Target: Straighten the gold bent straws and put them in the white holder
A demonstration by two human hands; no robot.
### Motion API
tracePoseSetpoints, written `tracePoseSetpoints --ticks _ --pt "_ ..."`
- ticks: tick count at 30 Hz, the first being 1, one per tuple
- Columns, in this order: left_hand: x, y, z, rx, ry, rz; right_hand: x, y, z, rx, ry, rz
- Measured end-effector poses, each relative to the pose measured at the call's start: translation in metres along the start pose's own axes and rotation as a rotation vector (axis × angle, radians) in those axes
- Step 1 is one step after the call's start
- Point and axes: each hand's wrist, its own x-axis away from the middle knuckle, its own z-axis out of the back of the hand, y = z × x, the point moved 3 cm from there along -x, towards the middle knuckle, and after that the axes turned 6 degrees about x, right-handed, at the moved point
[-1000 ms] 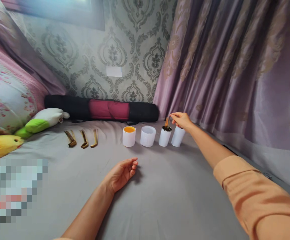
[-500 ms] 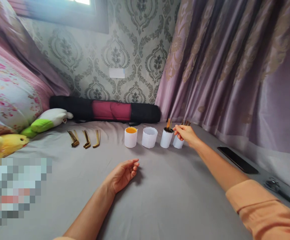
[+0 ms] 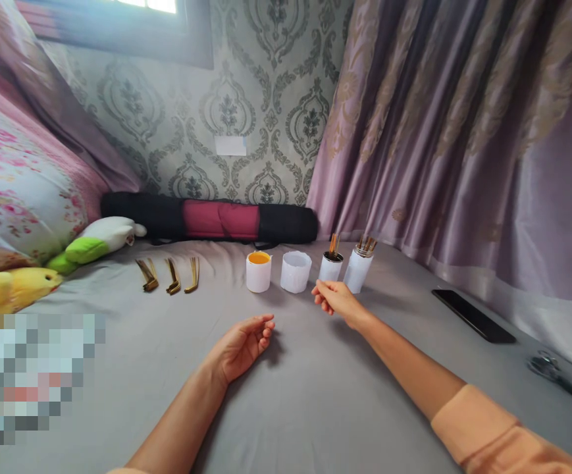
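My left hand [image 3: 246, 345] rests on its side on the grey sheet, palm turned right, fingers loosely bent and apart from the thumb, holding nothing. Just in front of a white-wrapped cup [image 3: 332, 268] with thin brown sticks [image 3: 334, 243] in it, my right hand [image 3: 338, 301] hovers with fingers curled in; nothing shows in them. Right of that cup a taller white-wrapped cup [image 3: 357, 273] leans slightly and holds several brown sticks [image 3: 366, 245]. Two wider cups stand to the left: a white one with an orange inside [image 3: 259, 273] and a whitish one [image 3: 295, 273].
Bundles of bent gold-coloured sticks [image 3: 172, 276] lie at the left. A black and maroon roll bag [image 3: 221, 219] runs along the wall. Plush toys [image 3: 14, 289] are far left. A black phone [image 3: 473, 316] and a dark metal object [image 3: 545, 365] lie to the right.
My right hand has moved left and nearer, away from the tall cup at the far right, which now shows fully. My left hand has stayed in place.
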Motion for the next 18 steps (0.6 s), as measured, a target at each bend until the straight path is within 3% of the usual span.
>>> tracePoseSetpoints --ticks 11,18 --pt "0.0 -0.001 -0.001 0.024 -0.014 0.016 -0.001 -0.002 -0.064 -0.026 -0.087 0.015" --pt "0.0 0.0 -0.003 0.053 -0.01 0.016 -0.003 0.002 -0.081 0.076 -0.052 0.075"
